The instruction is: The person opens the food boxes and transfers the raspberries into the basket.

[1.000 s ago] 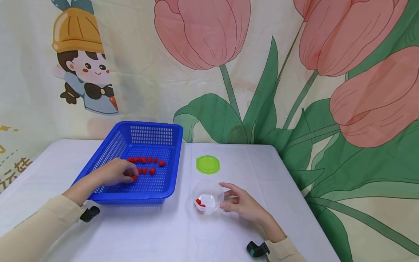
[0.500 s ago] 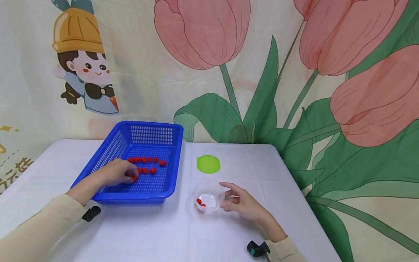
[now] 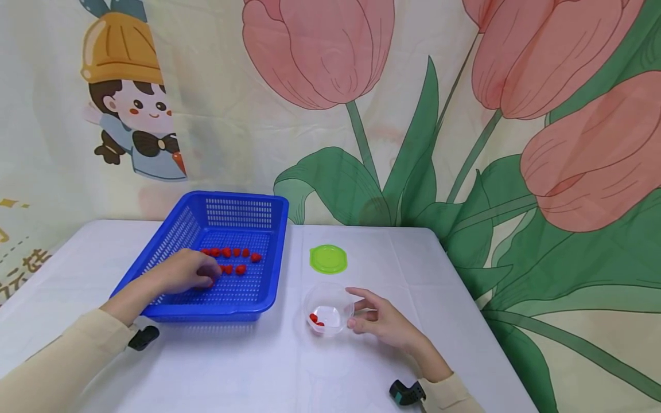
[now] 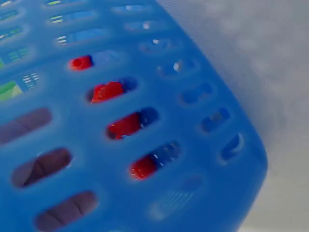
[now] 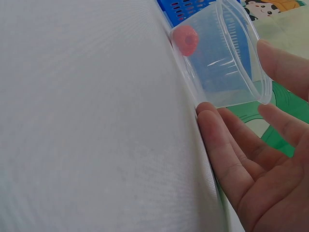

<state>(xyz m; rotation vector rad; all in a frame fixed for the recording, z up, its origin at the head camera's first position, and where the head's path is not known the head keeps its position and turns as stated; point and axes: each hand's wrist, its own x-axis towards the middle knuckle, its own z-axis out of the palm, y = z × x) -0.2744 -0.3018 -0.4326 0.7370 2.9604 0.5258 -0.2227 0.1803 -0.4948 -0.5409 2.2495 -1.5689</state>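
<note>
In the head view my left hand [image 3: 188, 271] reaches down into the blue basket [image 3: 276, 292]. Its curled fingertips pinch a raspberry [image 3: 210, 284], which they mostly cover. More raspberries lie in two rough rows, one of them at the right end of the back row [image 3: 255, 257]. My right hand [image 3: 384, 321] is at the right side of a clear plastic cup [image 3: 330, 291], its loosely spread fingers touching the wall and rim. A few red raspberries [image 3: 314, 318] sit in the bottom of the cup. Through the basket's slots, the left wrist view shows red raspberries [image 4: 108, 91] and parts of fingers [image 4: 46, 166].
Behind the cup a green lid [image 3: 328, 259] lies flat on the white-covered table [image 3: 232, 367]. A printed cloth with tulips [image 3: 320, 51] hangs along the table's back edge. Both wrists wear dark straps [image 3: 407, 393].
The left fingers have shifted slightly and now cover more of the raspberry beneath them. The right hand, cup, lid and basket stay where they were.
</note>
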